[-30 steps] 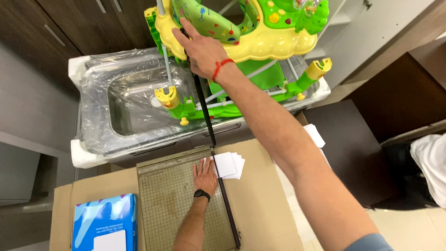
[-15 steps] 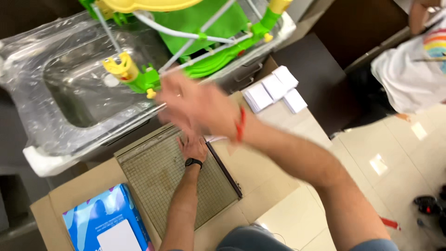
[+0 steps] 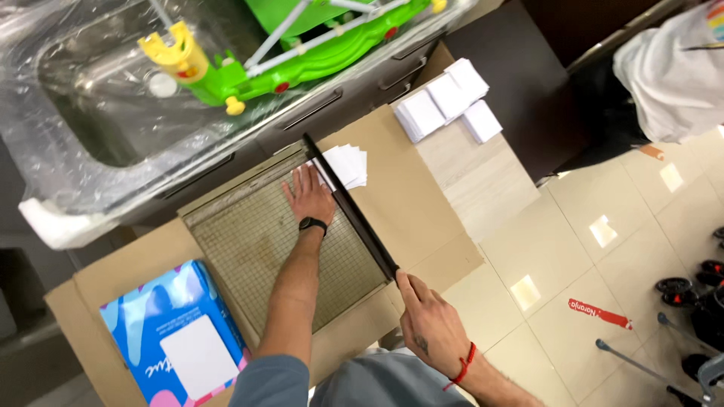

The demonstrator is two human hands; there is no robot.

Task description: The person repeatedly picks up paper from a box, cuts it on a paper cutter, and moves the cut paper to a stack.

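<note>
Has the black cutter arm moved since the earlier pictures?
Yes. The black cutter arm was raised steeply above the cutter board; now it lies flat along the board's edge, its near end under the right hand.

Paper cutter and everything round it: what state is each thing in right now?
Cutter arm: lowered flat along the board's edge.
Right hand: closed on the arm's handle end.
Left hand: pressed flat on the cutter board.
Cut white cards: lying loose beside the arm.
Card stacks: piled neatly.
Blue paper pack: closed.
Sink: wrapped in clear plastic.
</note>
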